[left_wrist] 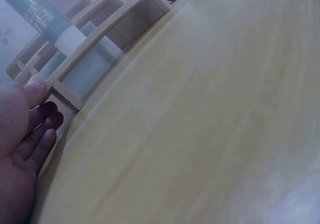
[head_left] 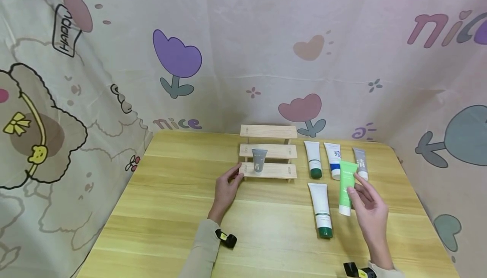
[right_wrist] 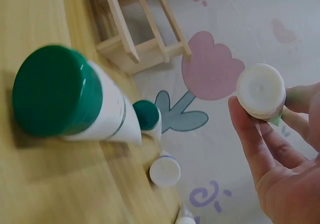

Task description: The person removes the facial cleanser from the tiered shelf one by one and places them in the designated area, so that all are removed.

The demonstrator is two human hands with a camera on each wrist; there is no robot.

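A three-step wooden display rack [head_left: 279, 171] stands at the back middle of the table. My left hand [head_left: 225, 192] holds the left end of its lowest step, the thumb [left_wrist: 36, 84] on the edge and the other fingers below. On that step a small grey tube [head_left: 259, 159] stands upright on its white cap. At the right, my right hand [head_left: 372, 212] pinches a light green tube [head_left: 346, 185] between thumb and fingers, raised off the table. Its white cap [right_wrist: 260, 90] points down and faces the right wrist camera.
Right of the rack lie a white tube with green cap [head_left: 313, 157], a white-and-blue tube [head_left: 333, 157] and a grey-silver tube [head_left: 360, 162]. Nearer lies a larger white tube [head_left: 320, 204] with green cap. A printed cloth [head_left: 236, 79] hangs behind the wooden table [head_left: 266, 235].
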